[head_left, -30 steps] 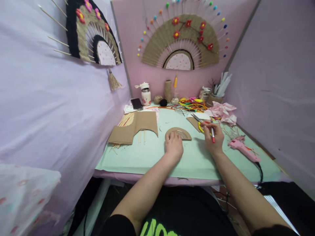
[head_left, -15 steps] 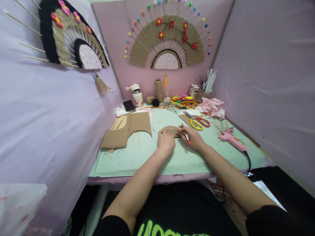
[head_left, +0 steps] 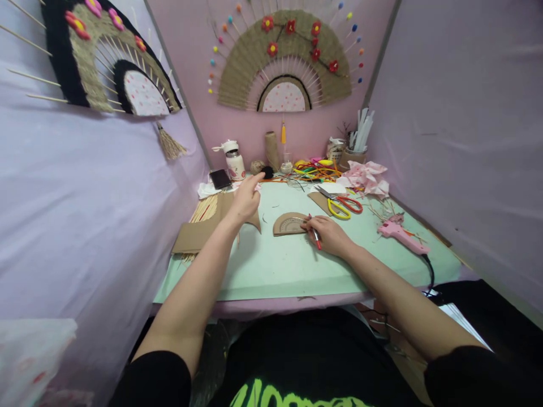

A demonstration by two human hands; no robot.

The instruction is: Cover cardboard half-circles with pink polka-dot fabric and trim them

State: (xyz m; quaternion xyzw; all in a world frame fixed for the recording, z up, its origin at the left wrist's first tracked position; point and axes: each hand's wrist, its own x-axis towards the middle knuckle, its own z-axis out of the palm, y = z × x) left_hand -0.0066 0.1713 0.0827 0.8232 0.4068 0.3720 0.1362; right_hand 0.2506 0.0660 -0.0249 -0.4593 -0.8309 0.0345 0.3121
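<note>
My left hand (head_left: 248, 195) is raised over the back left of the table with its forefinger stretched out, beside a black ball of yarn (head_left: 267, 172); nothing shows in it. A pen with a red end (head_left: 316, 237) is gripped in my right hand (head_left: 330, 234). The fingertips of that hand rest at the right edge of a half-round piece of cardboard (head_left: 278, 226). On this cardboard lies a clear protractor (head_left: 292, 224). Larger cut cardboard (head_left: 195, 236) lies under and beside my left forearm, over thin wooden sticks (head_left: 206, 208).
Scissors (head_left: 339, 206) and a pink glue gun (head_left: 401, 234) lie to the right. Along the back stand a white bottle (head_left: 235, 163), a twine roll (head_left: 271, 151) and coloured cords (head_left: 318, 171). Pink crumpled cloth (head_left: 367, 180) sits back right. Fabric walls enclose the table.
My left hand has lifted off the half-round cardboard and moved forward and left towards the black yarn ball. My right hand stays by the cardboard with the pen. The view has shifted slightly.
</note>
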